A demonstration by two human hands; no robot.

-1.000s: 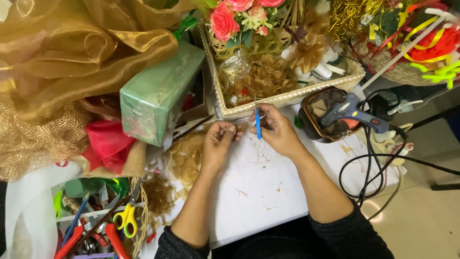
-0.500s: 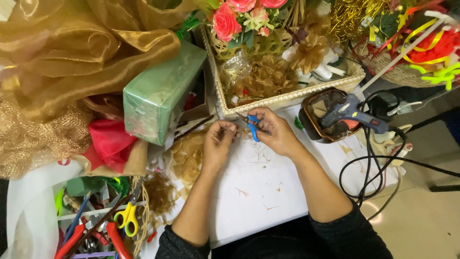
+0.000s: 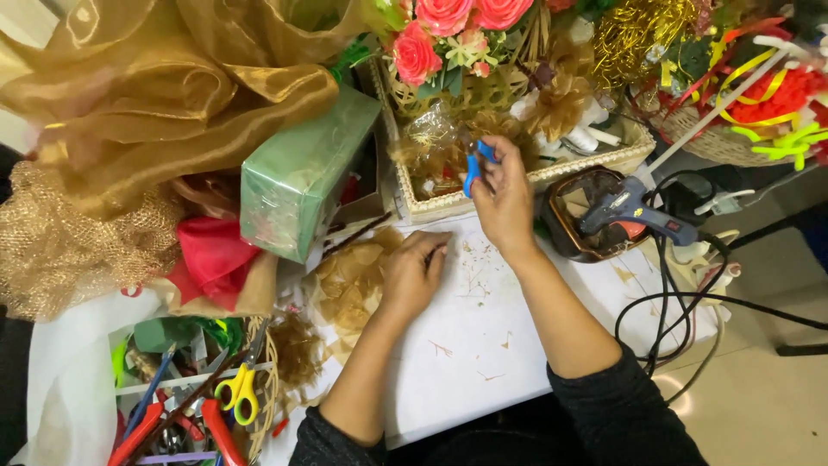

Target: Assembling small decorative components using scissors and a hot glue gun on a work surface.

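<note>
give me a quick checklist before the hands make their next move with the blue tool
1. Right hand has a firm grip on the blue-handled tool: ok.
2. Tool blades open or shut: cannot tell, hidden by the fingers.
3. Left hand grips a thin dark stem: ok.
4. White table is free of scraps: not ok, bits lie about.
5. Glue gun is parked in its brown dish, apart from both hands: ok.
6. Black cables are away from the hands: ok.
</note>
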